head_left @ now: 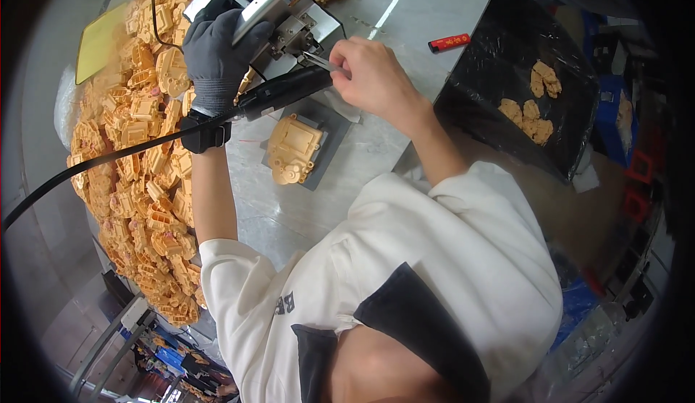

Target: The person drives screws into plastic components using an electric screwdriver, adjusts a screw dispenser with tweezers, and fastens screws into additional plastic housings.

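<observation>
My left hand [219, 54], in a grey glove, is closed on the side of a silver screw feeder [269, 6], its thumb across the front edge. Bare, my right hand [373, 76] pinches a pair of metal tweezers [318, 61]. Their tips reach the small metal mechanism [293, 35] on the feeder's front; whether they hold a screw is too small to tell. Just below lies a black electric screwdriver [286, 90], its cable running left over my wrist. Nearer to me, a tan plastic housing [295, 146] sits on a grey fixture block [329, 142].
A large heap of tan plastic housings [145, 186] covers the table's left side. A yellow sheet [101, 41] stands behind it. To the right lie a red lighter [449, 43] and a black-lined bin [499, 63] holding a few tan parts [532, 122].
</observation>
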Tool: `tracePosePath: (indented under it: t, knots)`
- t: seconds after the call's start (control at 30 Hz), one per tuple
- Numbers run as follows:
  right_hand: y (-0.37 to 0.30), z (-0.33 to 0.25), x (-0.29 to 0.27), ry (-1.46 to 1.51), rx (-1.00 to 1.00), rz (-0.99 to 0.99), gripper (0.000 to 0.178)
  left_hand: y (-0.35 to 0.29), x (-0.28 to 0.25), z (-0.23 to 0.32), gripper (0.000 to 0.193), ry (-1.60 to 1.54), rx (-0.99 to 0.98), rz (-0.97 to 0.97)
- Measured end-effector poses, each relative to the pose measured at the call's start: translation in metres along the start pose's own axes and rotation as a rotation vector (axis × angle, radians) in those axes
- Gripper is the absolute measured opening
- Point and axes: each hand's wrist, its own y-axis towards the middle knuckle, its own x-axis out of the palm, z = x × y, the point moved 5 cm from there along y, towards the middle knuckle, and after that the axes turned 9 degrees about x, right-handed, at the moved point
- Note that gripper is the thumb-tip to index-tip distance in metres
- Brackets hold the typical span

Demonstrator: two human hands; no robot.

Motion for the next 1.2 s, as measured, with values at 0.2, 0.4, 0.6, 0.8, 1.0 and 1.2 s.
tracePosePath:
  t: [0.2,0.4,0.6,0.8,1.0,1.2]
  knots:
    - [-0.001,-0.012,-0.01,-0.022,0.012,-0.021,0.01,0.002,-0.002,0.001,0.035,-0.021,-0.014,-0.011]
    - [0.01,-0.006,-0.002,0.079,0.034,-0.088,0.011,0.002,-0.002,0.0,0.034,-0.007,-0.034,-0.053]
    - [0.006,-0.009,0.003,0.088,0.027,-0.002,0.011,0.007,-0.005,0.006,0.041,0.015,0.012,-0.03]
    - [0.007,-0.006,0.0,0.112,0.014,0.003,0.006,0.012,0.0,0.008,0.059,0.202,0.079,-0.083]
    - [0.009,-0.016,0.008,-0.041,-0.059,0.061,0.003,0.01,0.005,0.005,0.058,0.095,0.022,-0.072]
    - [0.006,-0.013,0.016,0.064,-0.101,0.169,0.008,0.009,0.009,0.002,0.057,0.076,0.019,-0.014]
